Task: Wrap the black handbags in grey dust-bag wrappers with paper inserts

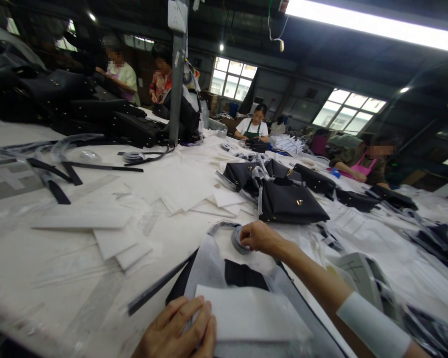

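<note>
At the bottom centre, my left hand point(181, 328) rests with its fingers on the left end of a white foam sheet point(254, 313). That sheet lies over a grey-lined black bag point(205, 268) close to me. A black patch point(245, 274) shows on the lining just above the sheet. Beyond it my right hand point(259, 237) has its fingers closed on a coiled grey strap point(240, 240), whose loose end curves left towards the bag. A long dark strip point(159, 286) sticks out to the bag's left.
Black handbags point(291, 201) lie beyond my right hand. White sheets point(115, 243) and black straps point(104, 166) are scattered left on the table point(15, 298). A metal post point(176, 89) stands behind. Several people work around the table, one in a green apron point(253, 130).
</note>
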Tool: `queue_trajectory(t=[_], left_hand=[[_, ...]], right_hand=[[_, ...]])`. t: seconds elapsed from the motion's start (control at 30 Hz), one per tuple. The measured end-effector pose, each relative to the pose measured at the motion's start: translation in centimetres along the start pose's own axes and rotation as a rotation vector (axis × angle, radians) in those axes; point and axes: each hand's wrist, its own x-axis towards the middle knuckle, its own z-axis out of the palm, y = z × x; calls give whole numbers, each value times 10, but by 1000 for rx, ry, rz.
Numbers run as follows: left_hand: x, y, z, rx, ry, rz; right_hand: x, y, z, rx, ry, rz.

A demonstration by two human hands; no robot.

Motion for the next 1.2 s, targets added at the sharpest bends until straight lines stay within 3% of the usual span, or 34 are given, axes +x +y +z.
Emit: queue_trajectory(t=[0.17, 0.33, 0.43, 0.57, 0.63, 0.73, 0.83, 0.97, 1.13, 1.2], left_hand=[[-3, 0, 2, 3, -18, 21], [-10, 2, 9, -11, 11, -1], [-5, 5, 8, -20, 25, 2], [6, 9, 1, -35, -65, -2], [9, 11, -1, -24, -96, -12], [6, 13, 0, -8, -70, -19], [1, 14, 2, -7, -62, -28], [-3, 14, 3, -10, -60, -37], [-7, 17, 8, -16, -51, -48], [-9, 18, 13, -11, 10, -47]], right_hand=[[-14, 20, -10, -53, -104, 99], [-20, 36, 17, -13, -56, 73], [-15, 28, 23, 40, 33, 23], [-2, 3, 7, 43, 126, -38], [2, -9, 0, 20, 90, -59], [3, -17, 3, -33, -70, -41], [3, -15, 21, -116, -157, 35], [2, -6, 44, -192, -69, 90], [-5, 3, 40, -91, -7, 170], [-6, 1, 35, 32, 15, 201]])
